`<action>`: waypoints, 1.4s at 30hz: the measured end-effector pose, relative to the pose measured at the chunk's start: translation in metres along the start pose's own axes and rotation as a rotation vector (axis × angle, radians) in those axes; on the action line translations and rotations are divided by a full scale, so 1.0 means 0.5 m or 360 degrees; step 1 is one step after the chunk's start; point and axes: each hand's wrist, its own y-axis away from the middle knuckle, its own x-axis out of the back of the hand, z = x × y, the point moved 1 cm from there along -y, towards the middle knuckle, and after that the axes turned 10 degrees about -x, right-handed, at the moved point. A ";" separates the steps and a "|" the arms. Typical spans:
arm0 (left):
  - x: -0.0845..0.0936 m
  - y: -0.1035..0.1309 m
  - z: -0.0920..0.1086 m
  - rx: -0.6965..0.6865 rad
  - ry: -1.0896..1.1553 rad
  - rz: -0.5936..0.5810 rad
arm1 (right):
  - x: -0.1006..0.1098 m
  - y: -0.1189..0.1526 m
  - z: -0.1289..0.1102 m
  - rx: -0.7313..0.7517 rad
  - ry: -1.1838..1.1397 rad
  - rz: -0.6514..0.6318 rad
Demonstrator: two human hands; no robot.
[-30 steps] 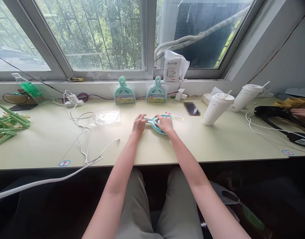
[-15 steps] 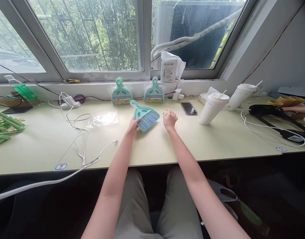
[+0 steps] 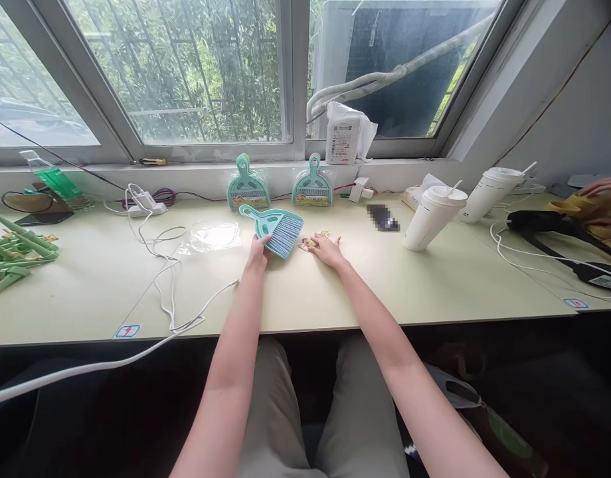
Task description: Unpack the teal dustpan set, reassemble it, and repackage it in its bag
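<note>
My left hand (image 3: pixel 258 253) is closed on the lower edge of a mint-green dustpan (image 3: pixel 268 216), its thumb on top. A small brush (image 3: pixel 285 236) with blue-grey bristles lies nested in the pan, which is tilted above the table. Right of the bristles, my right hand (image 3: pixel 328 251) is low at the tabletop with its fingers on a small colourful printed card (image 3: pixel 305 244). The fingers partly cover that card, and a bit of yellow print (image 3: pixel 326 233) shows just behind them.
Two wrapped dustpan sets (image 3: pixel 248 189) (image 3: pixel 312 188) lean against the sill. A clear plastic wrapper (image 3: pixel 213 237) and white cables (image 3: pixel 169 279) lie left. Rightward are a phone-like blurred object (image 3: pixel 382 218), white cups (image 3: pixel 432 219) and a black strap-like frame (image 3: pixel 549 242). A green-capped bottle (image 3: pixel 61 182) stands far left.
My left hand has shifted the dustpan and brush slightly left and turned them. My right hand has come down and left onto the printed card. The view has swung slightly left.
</note>
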 end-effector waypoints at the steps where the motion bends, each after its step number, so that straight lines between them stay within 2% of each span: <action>1: -0.001 0.001 0.000 0.0009 -0.0005 -0.0012 | 0.002 -0.004 0.004 -0.0011 -0.0022 -0.0007; 4: -0.004 0.003 0.000 0.0026 0.0001 -0.0029 | 0.020 -0.016 0.017 -0.0159 -0.0231 0.0097; 7: -0.011 0.007 -0.003 0.0040 -0.0011 -0.0045 | 0.049 -0.016 0.015 -0.0340 -0.0521 0.0416; 9: -0.020 0.013 -0.005 0.0064 -0.0023 -0.0089 | 0.064 -0.002 -0.002 -0.0282 -0.0537 0.0656; 10: -0.026 0.017 -0.006 0.0075 -0.0015 -0.0136 | 0.066 0.007 -0.015 -0.0190 -0.0486 0.0714; 12: -0.038 0.026 -0.005 0.0070 0.0039 -0.0269 | 0.057 0.025 -0.044 0.0068 -0.0324 0.0629; 14: -0.047 0.033 -0.002 0.0023 0.0115 -0.0393 | 0.036 0.039 -0.069 0.0309 -0.0153 0.0357; 17: -0.050 0.037 0.001 -0.0053 0.0146 -0.0415 | 0.009 0.046 -0.084 0.0435 -0.0015 0.0086; 27: -0.043 0.036 0.004 -0.0118 0.0216 -0.0410 | 0.014 0.041 -0.071 0.0563 -0.0297 0.0097; 30: -0.044 0.035 0.003 -0.0107 0.0197 -0.0384 | 0.010 0.036 -0.072 0.0475 -0.0501 0.0212; 33: -0.048 0.034 0.001 -0.0113 0.0198 -0.0380 | 0.008 0.030 -0.068 0.0169 -0.0987 0.0419; 34: -0.050 0.034 0.000 -0.0124 0.0200 -0.0394 | 0.008 0.027 -0.065 0.0052 -0.1210 0.0383; 36: -0.053 0.032 -0.002 -0.0147 0.0194 -0.0427 | 0.005 0.022 -0.060 -0.0111 -0.1658 0.0099; 38: -0.054 0.031 -0.004 -0.0167 0.0174 -0.0466 | 0.003 0.018 -0.057 -0.0176 -0.1998 -0.0213; 39: -0.054 0.031 -0.005 -0.0174 0.0163 -0.0485 | 0.003 0.017 -0.056 -0.0191 -0.2110 -0.0293; 42: -0.052 0.032 -0.005 -0.0189 0.0125 -0.0554 | 0.005 0.019 -0.056 -0.0252 -0.2286 -0.0282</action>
